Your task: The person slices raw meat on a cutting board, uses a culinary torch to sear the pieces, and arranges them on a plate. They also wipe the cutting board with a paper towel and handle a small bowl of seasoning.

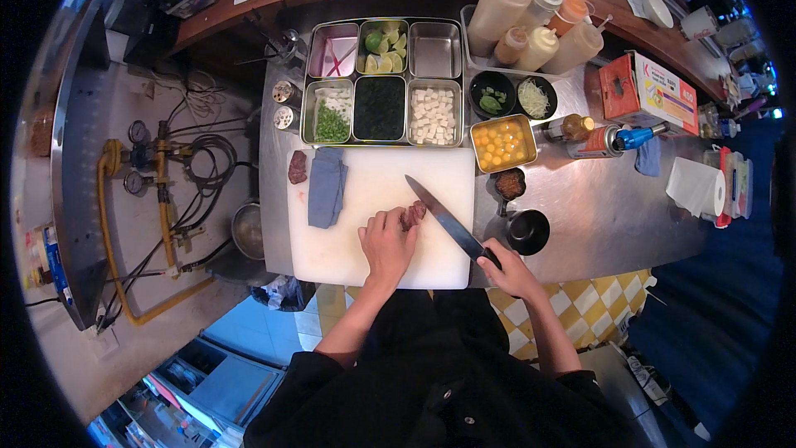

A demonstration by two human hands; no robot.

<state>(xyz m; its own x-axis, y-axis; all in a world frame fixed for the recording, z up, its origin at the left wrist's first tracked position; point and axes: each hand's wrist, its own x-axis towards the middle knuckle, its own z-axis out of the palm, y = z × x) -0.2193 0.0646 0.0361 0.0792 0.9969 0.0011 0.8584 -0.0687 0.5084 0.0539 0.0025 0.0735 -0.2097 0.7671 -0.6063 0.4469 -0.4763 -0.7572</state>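
Note:
On a white cutting board [356, 261] lies a small piece of dark red meat [414, 214]. My left hand [388, 242] rests on the board with its fingertips against the meat, the fingers bent and close together. In my right hand [509, 270] is the black handle of a kitchen knife [452, 224]. Its long blade slants up and left, right beside the meat, with the tip beyond it. A second piece of meat [298, 167] sits at the board's far left corner, next to a folded blue cloth [328, 188].
Behind the board stands a tray of metal containers [381, 110] with limes, chopped green herbs, dark seaweed-like pieces and white cubes. To the right are a container of egg yolks [504, 143], a black cup [528, 232], squeeze bottles [501, 12], a gas torch [613, 139] and a paper roll [695, 187].

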